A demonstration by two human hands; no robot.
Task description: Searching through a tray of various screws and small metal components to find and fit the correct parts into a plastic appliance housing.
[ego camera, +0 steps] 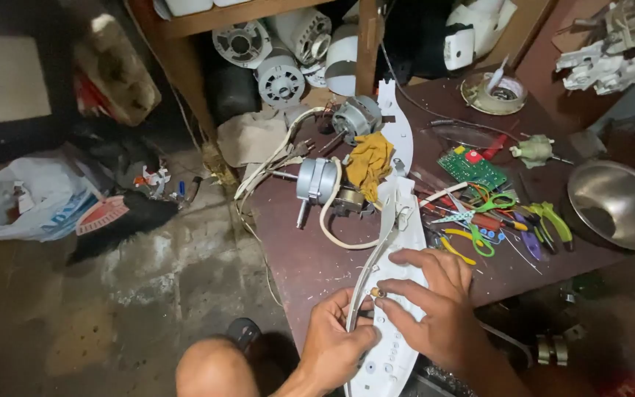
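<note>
Low in the frame, left hand (336, 344) grips the white fan panel (398, 294); right hand (431, 301) pinches a small brass fitting (377, 293).

bare tabletop (310, 265) left of hands, tools (501, 220) crowding right, motor (321, 184) ahead
</note>
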